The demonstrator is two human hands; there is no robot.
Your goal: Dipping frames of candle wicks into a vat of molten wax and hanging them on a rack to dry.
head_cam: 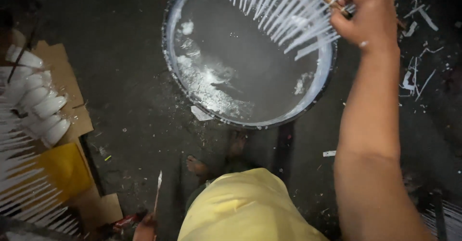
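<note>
No labels, signs or screens were to be seen. The only packaging material found was flattened brown cardboard (72, 84), laid on the dark floor at the left edge, with a smaller brown piece (107, 208) lying lower down near the bottom left.

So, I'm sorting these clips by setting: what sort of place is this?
Probably a small, dim candle-dipping workshop. The right hand holds a rack of thin white tapers over a round tub of whitish liquid, and more white tapers lie at left on cardboard.
</note>
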